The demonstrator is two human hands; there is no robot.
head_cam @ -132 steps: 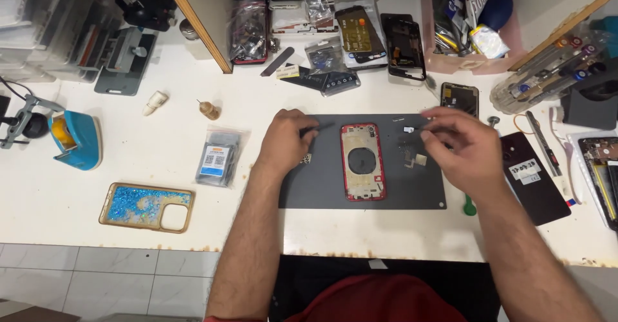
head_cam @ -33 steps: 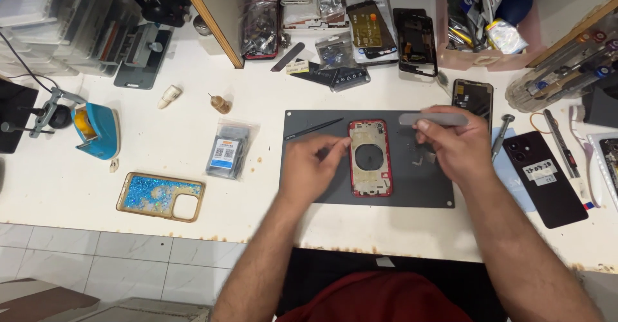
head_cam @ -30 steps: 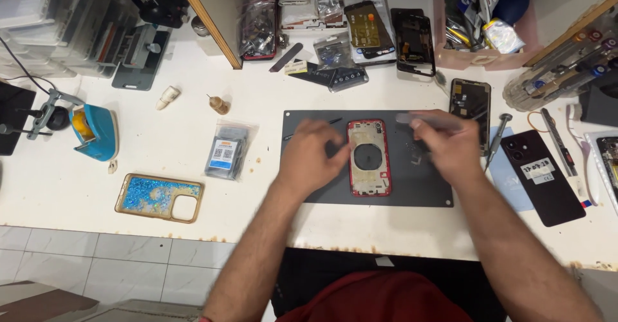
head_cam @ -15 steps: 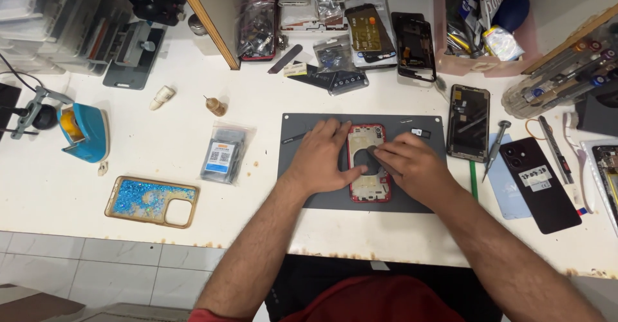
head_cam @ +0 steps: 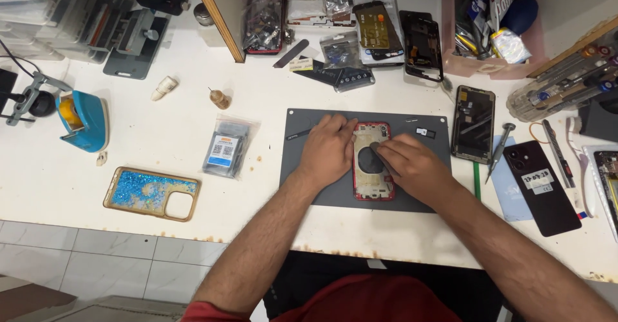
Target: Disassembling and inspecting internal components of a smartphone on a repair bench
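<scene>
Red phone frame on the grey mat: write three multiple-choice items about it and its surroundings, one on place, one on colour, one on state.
1. Where does the glitter phone case lie?
A. left of the grey mat
B. on the mat
C. in the pink box

2. What colour is the rim of the phone frame?
A. blue
B. red
C. green

3. What is the left hand doing?
A. lifted clear
B. holding a screwdriver
C. resting at the frame's left edge

Answers: A, it sits on bare white table; B, red border shows; C, fingers lie against the frame while the right hand covers its right side.

both bare forearms reach in from the bottom, left hand [head_cam: 329, 149] lying palm down with fingers curled, right hand [head_cam: 411, 165] angled inward, fingertips nearly meeting the left
</scene>
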